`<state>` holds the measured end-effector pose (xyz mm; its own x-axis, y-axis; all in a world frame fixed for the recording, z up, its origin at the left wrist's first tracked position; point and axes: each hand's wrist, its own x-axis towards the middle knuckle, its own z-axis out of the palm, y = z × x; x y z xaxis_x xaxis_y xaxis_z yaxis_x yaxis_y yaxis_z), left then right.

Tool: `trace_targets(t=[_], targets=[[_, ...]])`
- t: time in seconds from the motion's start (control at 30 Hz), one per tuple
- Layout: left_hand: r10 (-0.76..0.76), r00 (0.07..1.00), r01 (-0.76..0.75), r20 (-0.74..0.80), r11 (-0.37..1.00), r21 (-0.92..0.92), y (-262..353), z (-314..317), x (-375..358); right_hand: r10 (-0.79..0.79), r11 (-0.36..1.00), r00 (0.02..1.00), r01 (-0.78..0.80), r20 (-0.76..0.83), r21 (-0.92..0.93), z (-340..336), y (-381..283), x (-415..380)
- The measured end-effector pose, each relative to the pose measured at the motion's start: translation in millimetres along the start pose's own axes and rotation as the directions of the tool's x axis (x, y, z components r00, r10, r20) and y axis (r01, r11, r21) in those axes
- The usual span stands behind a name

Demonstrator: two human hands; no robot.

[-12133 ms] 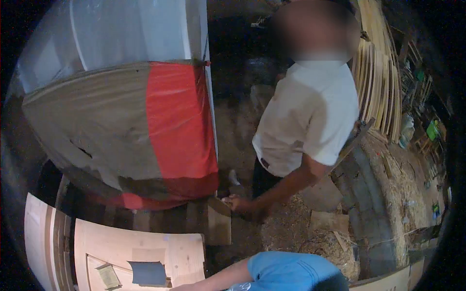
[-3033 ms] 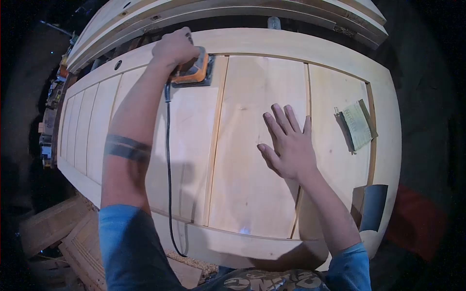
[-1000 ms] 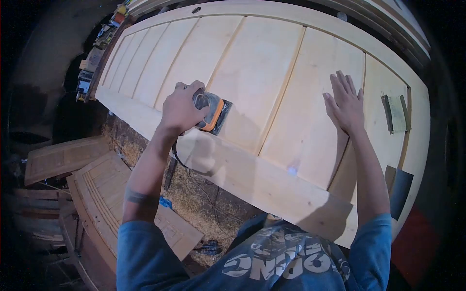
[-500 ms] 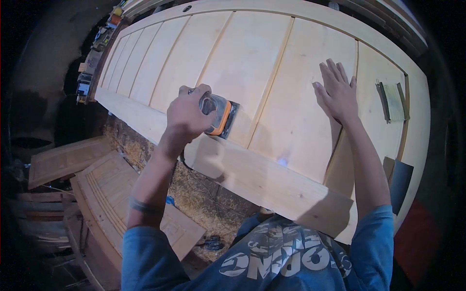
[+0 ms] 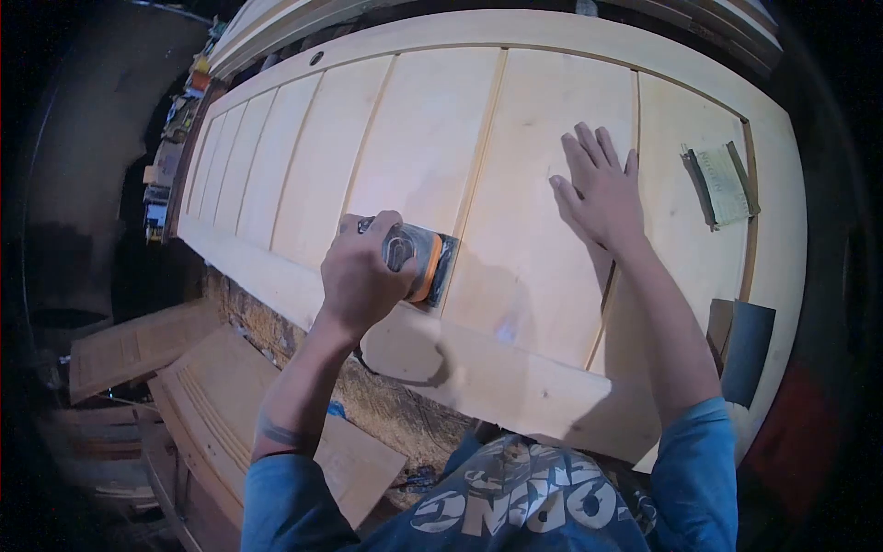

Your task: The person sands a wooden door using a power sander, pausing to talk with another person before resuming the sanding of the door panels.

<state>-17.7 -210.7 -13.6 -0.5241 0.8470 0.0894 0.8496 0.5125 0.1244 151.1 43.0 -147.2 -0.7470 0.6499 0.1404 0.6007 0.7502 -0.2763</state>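
Spanning most of the view, a pale panelled door (image 5: pixel 418 129) lies flat beneath both hands. At lower left, below its near edge, rest brown panels (image 5: pixel 216 405). The right forearm (image 5: pixel 671 322) runs from a blue sleeve (image 5: pixel 704 451) up and to the left, away from the body; the left forearm (image 5: pixel 308 391) slants up and to the right, bent at the wrist. The left hand (image 5: pixel 363 267) curls over the top of a sander (image 5: pixel 428 267), its grip closed around the body, thumb towards the right. The right hand (image 5: pixel 600 189) appears laid palm down on a panel, its grip wide, fingers pointing away and thumb splayed leftward. The sander sits on the door near the near rail, its pad just beside a dividing strip (image 5: pixel 480 166). A dark sheet (image 5: pixel 750 354) lies at the door's right end; a smaller printed sheet (image 5: pixel 722 184) lies beyond it.
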Motion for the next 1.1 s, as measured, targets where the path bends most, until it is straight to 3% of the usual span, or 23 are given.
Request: trace_targets(t=[0.07, 0.17, 0.27, 0.33, 0.47, 0.57, 0.67, 0.83, 0.93, 1.1], targets=[[-0.009, 1.0, 0.01, 0.014, 0.999, -0.033, 0, 2, 16, 0.009, 1.0, 1.0, -0.009, -0.005, 0.014, -1, -1, 0], [-0.188, 0.972, 0.182, 0.141, 0.982, 0.053, 6, 3, 62, 0.025, 1.0, 0.999, -0.025, 0.024, 0.011, -6, -3, 1], [-0.122, 0.988, 0.118, 0.098, 0.992, 0.045, 2, 12, 120, 0.035, 0.999, 0.998, -0.036, 0.044, 0.011, -7, -3, 2], [-0.143, 0.985, 0.129, 0.095, 0.981, 0.147, 1, 22, 170, 0.042, 0.999, 0.998, -0.042, 0.051, 0.009, -7, -2, 3], [-0.072, 0.993, 0.066, 0.094, 0.996, 0.066, -19, 37, 260, 0.043, 0.999, 0.999, -0.044, 0.032, 0.011, -5, -2, 1], [-0.07, 0.983, 0.062, 0.168, 0.996, 0.058, -31, 34, 260, 0.041, 0.999, 0.999, -0.041, 0.003, -0.007, -2, 1, 0], [-0.079, 0.99, 0.062, 0.115, 0.988, 0.141, -30, 25, 183, 0.046, 0.999, 0.999, -0.046, -0.013, -0.016, 0, 0, 2], [0.028, 0.983, -0.024, 0.179, 0.999, -0.024, -22, 6, 69, 0.061, 0.998, 0.998, -0.061, -0.026, -0.011, 3, -3, 1], [-0.027, 0.979, 0.018, 0.201, 0.999, 0.047, -5, 7, 91, 0.084, 0.996, 0.996, -0.084, 0.005, 0.017, -3, -7, 1], [-0.056, 0.991, 0.038, 0.12, 0.989, 0.144, 10, 29, 213, 0.099, 0.995, 0.993, -0.1, 0.067, 0.005, -8, -6, 3]])
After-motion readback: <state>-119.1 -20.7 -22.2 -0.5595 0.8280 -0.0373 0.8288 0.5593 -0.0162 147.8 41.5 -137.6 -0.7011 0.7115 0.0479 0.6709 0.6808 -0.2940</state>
